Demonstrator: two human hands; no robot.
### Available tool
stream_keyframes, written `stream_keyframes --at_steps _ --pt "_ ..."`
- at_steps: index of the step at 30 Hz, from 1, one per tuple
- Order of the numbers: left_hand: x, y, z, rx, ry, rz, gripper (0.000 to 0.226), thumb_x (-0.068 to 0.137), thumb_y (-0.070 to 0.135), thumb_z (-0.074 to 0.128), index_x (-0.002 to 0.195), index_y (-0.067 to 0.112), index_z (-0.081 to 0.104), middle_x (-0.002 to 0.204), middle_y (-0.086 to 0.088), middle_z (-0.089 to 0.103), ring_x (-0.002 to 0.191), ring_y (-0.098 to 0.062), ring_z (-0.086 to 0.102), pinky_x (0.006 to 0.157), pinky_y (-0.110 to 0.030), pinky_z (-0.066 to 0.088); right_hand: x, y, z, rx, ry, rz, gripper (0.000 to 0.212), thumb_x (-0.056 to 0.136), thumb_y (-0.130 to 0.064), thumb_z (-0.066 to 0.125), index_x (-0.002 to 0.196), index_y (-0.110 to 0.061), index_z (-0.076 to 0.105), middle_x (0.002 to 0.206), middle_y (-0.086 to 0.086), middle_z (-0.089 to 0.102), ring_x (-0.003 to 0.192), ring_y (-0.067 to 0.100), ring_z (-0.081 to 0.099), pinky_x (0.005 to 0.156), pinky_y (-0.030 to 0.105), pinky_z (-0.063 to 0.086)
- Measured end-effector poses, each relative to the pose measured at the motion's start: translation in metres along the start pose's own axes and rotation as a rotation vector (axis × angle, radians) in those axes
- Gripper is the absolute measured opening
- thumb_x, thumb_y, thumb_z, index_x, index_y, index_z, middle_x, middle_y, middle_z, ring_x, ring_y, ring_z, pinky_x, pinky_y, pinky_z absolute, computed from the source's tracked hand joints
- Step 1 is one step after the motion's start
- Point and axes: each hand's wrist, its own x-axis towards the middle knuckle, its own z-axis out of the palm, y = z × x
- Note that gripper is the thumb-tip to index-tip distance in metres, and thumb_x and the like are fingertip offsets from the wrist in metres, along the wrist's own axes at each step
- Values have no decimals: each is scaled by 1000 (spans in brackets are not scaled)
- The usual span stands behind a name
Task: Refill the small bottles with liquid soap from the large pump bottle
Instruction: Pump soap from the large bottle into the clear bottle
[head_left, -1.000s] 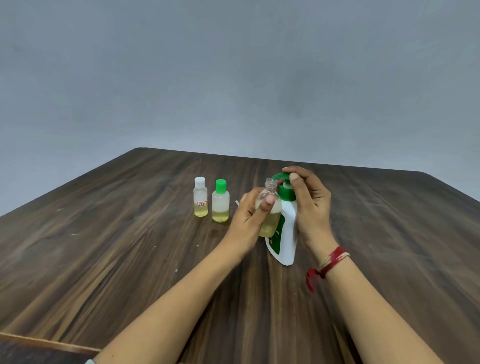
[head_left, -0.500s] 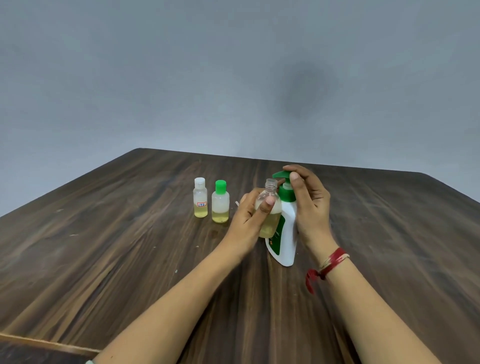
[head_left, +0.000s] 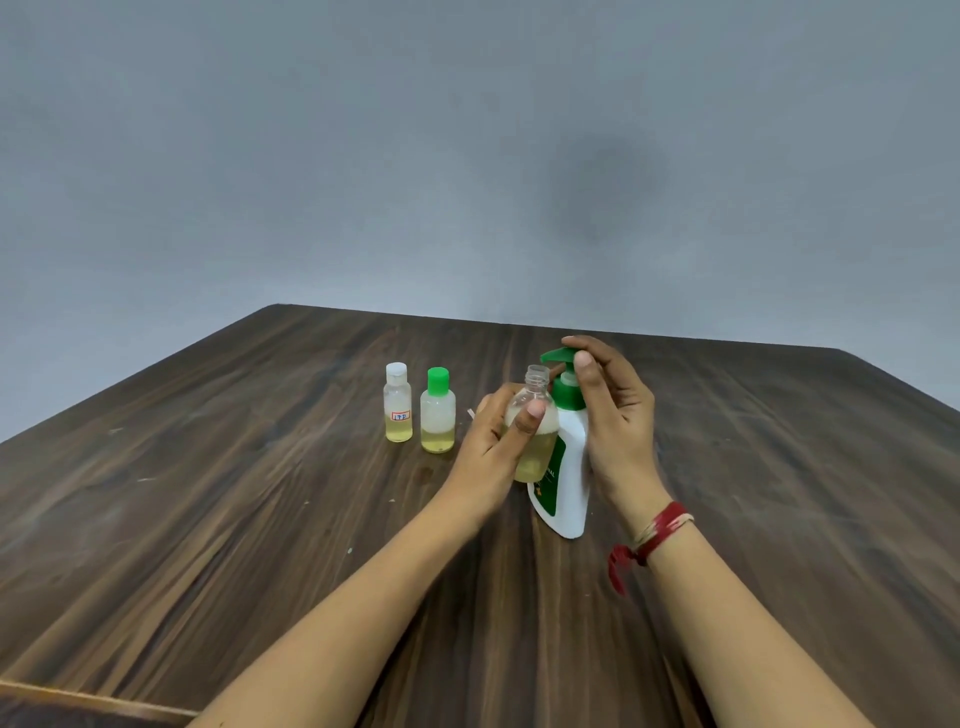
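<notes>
A white pump bottle (head_left: 569, 483) with a green pump head (head_left: 558, 356) stands on the dark wooden table (head_left: 208, 493). My right hand (head_left: 613, 415) rests on the pump head, fingers curled over its top and thumb down its front. My left hand (head_left: 498, 441) grips a small clear uncapped bottle (head_left: 535, 415), partly filled with yellow liquid, its open neck just under the pump spout. To the left stand two more small bottles with yellow liquid in them: one with a white cap (head_left: 398, 404), one with a green cap (head_left: 437, 411).
A grey wall rises behind the table's far edge. A red thread band (head_left: 649, 540) circles my right wrist. A small pale object (head_left: 470, 413) peeks out behind my left hand. A lighter wooden strip runs along the table's near left edge (head_left: 78, 699).
The green pump head has risen under my right hand, showing more of its stem. My left hand keeps the small bottle at the spout.
</notes>
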Motion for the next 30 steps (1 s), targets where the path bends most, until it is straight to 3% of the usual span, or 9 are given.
stream_keyframes --at_steps 4,6,9,18,22,30 --pt "0 1 0 18 2 -12 60 68 85 49 102 36 60 109 -9 61 113 -30 54 93 -38 46 3 0 1 -13 -3 -15 16 88 -28 60 98 -18 68 93 -9 71 90 13 67 75 22 53" --pt "0 1 0 16 2 -9 56 68 85 49 100 40 60 106 -5 62 111 -27 54 92 -35 47 4 2 1 -27 -2 -20 18 86 -29 58 95 -17 68 90 -9 71 88 12 66 75 22 52" --pt "0 2 -1 12 4 -6 46 69 84 49 94 47 61 105 -6 62 110 -30 54 93 -41 46 4 2 1 -40 -2 -21 14 87 -22 56 93 -17 68 87 -9 71 84 11 65 74 22 52" --pt "1 -1 -1 15 -4 9 47 73 82 49 96 44 61 108 -11 61 112 -36 52 99 -57 42 2 0 0 -17 -4 4 17 91 -22 56 102 -19 68 100 0 70 96 20 67 78 26 54" --pt "1 -1 -1 18 -4 -9 47 72 83 49 97 45 61 110 -10 61 114 -32 52 100 -55 42 3 -1 1 -27 -7 -9 15 91 -19 55 100 -16 67 98 4 70 92 16 67 76 22 53" --pt "0 0 -1 11 0 -9 55 71 83 50 100 38 61 109 -11 61 113 -32 52 100 -50 45 4 -1 0 -32 -21 -24 19 84 -30 60 94 -17 68 88 -10 72 85 11 67 74 22 53"
